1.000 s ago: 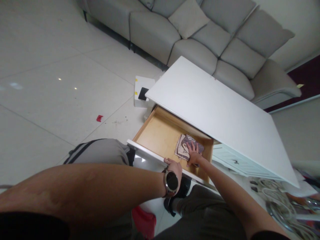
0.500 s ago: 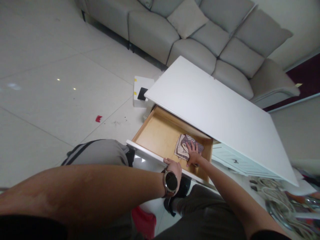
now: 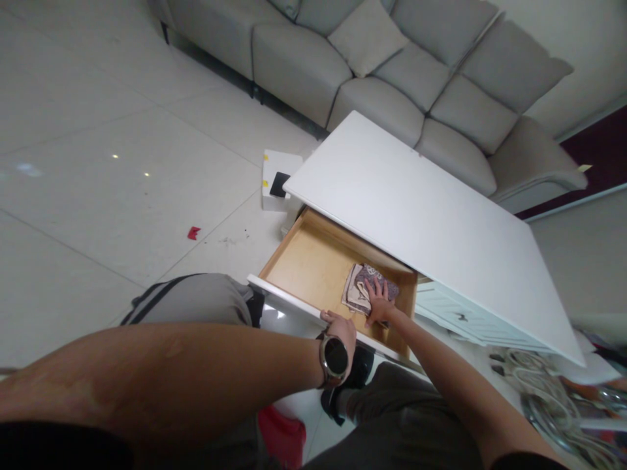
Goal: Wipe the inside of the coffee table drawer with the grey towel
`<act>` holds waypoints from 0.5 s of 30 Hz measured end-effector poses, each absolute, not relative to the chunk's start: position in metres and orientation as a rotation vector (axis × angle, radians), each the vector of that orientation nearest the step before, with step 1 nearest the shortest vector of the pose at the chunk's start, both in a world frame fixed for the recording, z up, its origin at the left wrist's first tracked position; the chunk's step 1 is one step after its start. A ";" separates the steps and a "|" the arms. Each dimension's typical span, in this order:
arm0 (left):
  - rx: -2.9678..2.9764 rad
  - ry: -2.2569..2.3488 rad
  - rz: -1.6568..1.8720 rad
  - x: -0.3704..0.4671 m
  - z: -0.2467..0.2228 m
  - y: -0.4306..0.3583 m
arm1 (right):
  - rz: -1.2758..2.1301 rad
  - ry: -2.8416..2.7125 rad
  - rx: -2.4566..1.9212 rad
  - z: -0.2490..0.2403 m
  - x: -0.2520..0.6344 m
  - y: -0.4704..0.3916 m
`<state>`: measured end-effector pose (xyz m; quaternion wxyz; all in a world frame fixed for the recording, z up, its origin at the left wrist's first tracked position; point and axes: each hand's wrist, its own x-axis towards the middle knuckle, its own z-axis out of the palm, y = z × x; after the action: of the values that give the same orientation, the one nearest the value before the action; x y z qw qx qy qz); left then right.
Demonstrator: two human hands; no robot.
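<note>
A wooden drawer (image 3: 304, 261) with a white front is pulled out of the white coffee table (image 3: 416, 196). My left hand (image 3: 343, 328), a watch on its wrist, is closed over the top edge of the drawer front; part of its fingers is hidden. Inside the drawer, at its right end, lies a folded cloth (image 3: 356, 292), purple-brown and cream with a pattern. Spread fingers of my right hand (image 3: 379, 305) rest flat on top of this cloth.
A grey sofa (image 3: 298, 62) stands behind the table. Beside the table's left end is a white box (image 3: 274, 203) with a black flat item on it. A red scrap (image 3: 193, 233) lies on the tiled floor. Coiled cables or hoses (image 3: 539, 385) are at lower right.
</note>
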<state>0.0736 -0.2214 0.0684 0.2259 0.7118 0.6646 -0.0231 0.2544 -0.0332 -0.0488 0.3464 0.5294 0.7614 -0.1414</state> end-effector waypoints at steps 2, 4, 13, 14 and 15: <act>1.938 1.837 -0.026 0.073 0.068 -0.222 | -0.366 1.974 1.368 -0.049 0.254 -0.033; 1.943 1.834 -0.055 0.072 0.069 -0.222 | -0.365 1.973 1.362 -0.049 0.255 -0.033; 2.092 1.820 -0.164 0.074 0.064 -0.222 | -0.363 1.957 1.373 -0.045 0.251 -0.035; 2.105 1.818 -0.153 0.074 0.062 -0.222 | -0.366 1.955 1.375 -0.044 0.251 -0.035; 2.108 1.823 -0.137 0.075 0.060 -0.222 | -0.369 1.952 1.376 -0.044 0.250 -0.035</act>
<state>0.0750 -0.2224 0.0600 0.1749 0.7438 0.6432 -0.0482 0.2503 -0.0350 -0.0440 0.3547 0.5324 0.7552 -0.1428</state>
